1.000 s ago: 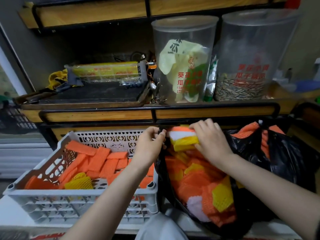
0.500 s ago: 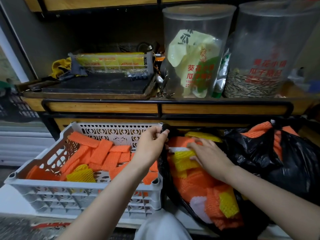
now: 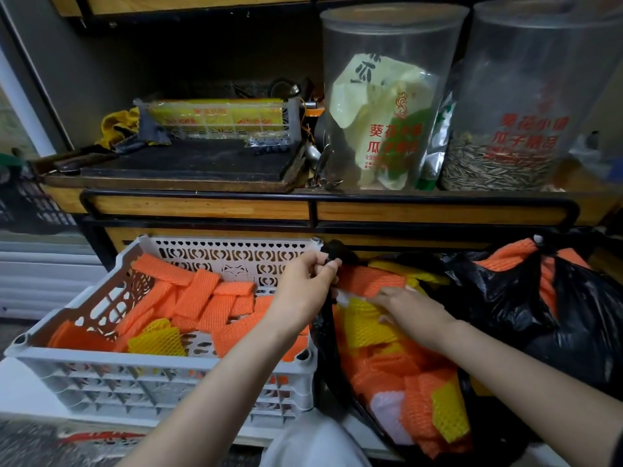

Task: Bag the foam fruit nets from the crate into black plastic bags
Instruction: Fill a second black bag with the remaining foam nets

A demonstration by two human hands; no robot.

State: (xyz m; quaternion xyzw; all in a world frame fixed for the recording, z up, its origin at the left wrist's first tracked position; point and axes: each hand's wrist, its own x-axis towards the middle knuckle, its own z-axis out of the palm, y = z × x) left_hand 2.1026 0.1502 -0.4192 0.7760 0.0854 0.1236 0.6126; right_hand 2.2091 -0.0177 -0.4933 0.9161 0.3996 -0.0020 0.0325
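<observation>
Nets (image 3: pixel 397 375), orange, yellow and white: a heap fills the open black bag (image 3: pixel 332 365) at lower centre-right of the frame. Others, mostly orange with some yellow, lie loose in the crate (image 3: pixel 101 360) at lower left.
Crate: grey plastic, perforated walls, just beside the bag's left edge.
Left hand (image 3: pixel 303 288): above the crate's far right corner, thumb and fingers pinching the bag's rim and holding it up.
Right hand (image 3: pixel 408 308): inside the bag's mouth, fingers stretched out flat on the top nets, grasping nothing.
Second bag (image 3: pixel 580 325): black, at right of the frame, against the open one; orange nets show at its gathered top.
Shelf (image 3: pixel 202 208): wood with black rail, behind and above crate and bags.
On the shelf, left to right: black board (image 3: pixel 188 163); clear box (image 3: pixel 219 119) with yellow contents behind it; clear tub (image 3: pixel 387 45) holding a crumpled pale packet; seed tub (image 3: pixel 539 79), its bottom layered with striped seeds.
</observation>
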